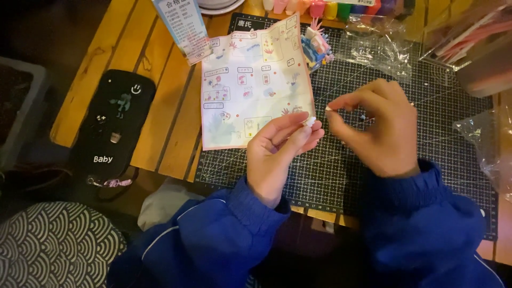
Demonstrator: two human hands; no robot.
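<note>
A: What is held in the left hand (280, 146)?
B: A small white piece (309, 122), pinched at the fingertips above the mat (426, 144).
A: And the right hand (378, 125)?
B: Its fingers are closed on a tinier white bit (329, 108), just right of the piece, nearly touching.

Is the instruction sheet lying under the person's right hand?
No: the instruction sheet lies on the cutting mat beyond the left hand, while the right hand hovers over bare mat.
</note>
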